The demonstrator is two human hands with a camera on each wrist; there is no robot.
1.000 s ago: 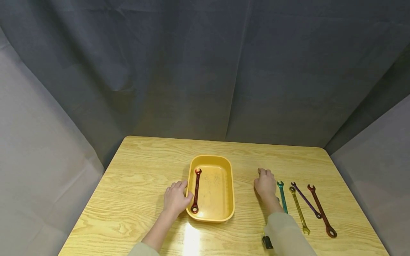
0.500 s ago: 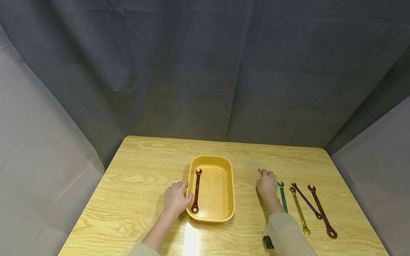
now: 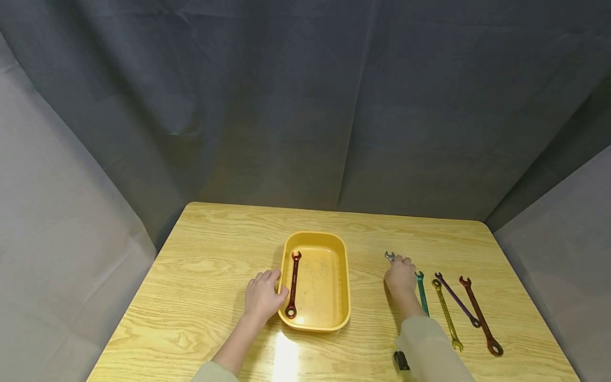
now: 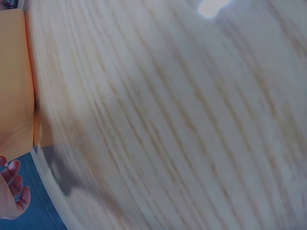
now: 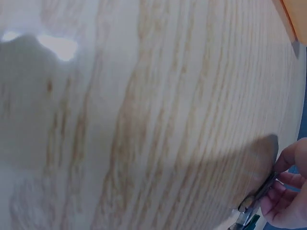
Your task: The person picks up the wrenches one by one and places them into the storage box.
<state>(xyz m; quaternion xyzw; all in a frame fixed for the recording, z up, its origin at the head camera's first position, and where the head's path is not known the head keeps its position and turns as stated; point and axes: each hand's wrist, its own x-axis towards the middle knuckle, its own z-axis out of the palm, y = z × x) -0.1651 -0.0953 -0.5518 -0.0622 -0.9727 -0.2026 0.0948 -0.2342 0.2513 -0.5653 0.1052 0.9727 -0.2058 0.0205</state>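
Note:
My left hand (image 3: 262, 297) holds the left side of a yellow plastic tray (image 3: 347, 281), thumb over the rim. In the left wrist view the hand (image 4: 13, 191) shows at the tray's (image 4: 17, 86) corner. A dark red combination wrench (image 3: 293, 286) lies lengthwise inside the tray. To the right, my right hand (image 3: 401, 278) pinches a silver wrench (image 3: 390, 256) low over the table; its open end sticks out past the fingers, and the hand hides most of the rest. The right wrist view shows the thumb and fingers (image 5: 283, 191) around the dark-looking shaft.
Right of my right hand lie a green wrench (image 3: 422, 292), a yellow one (image 3: 446, 313), a purple one (image 3: 456, 300) and a larger red-brown one (image 3: 479, 313). A small black object (image 3: 401, 361) sits beside the right sleeve. Dark curtains (image 3: 286, 106) stand behind the wooden table (image 3: 200, 265).
My right hand has shifted slightly right and toward me, and more of the silver wrench's open end shows. The left hand and tray stay put.

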